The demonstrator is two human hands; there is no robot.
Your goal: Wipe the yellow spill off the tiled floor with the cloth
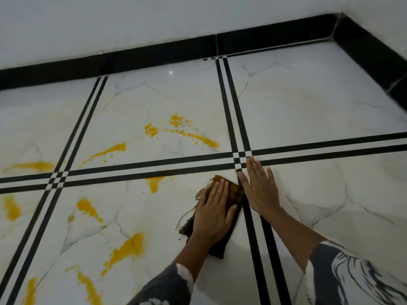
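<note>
A dark brown frayed cloth [234, 191] lies flat on the white marble-look tiled floor [308, 119]. My left hand [214, 213] presses palm down on top of it, fingers together. My right hand [258, 188] rests flat on the bare tile just right of the cloth, fingers spread, holding nothing. The yellow spill [130, 246] is smeared in several patches to the left of the cloth, with more yellow streaks [198, 136] on the tile beyond the black stripe and a small yellow blot [154, 183] close to the cloth's far left.
Double black stripes [136, 170] cross the floor between tiles. A black skirting [154, 52] runs along the white wall at the back and turns at the right corner [337, 29]. Patterned grey sleeves cover both forearms.
</note>
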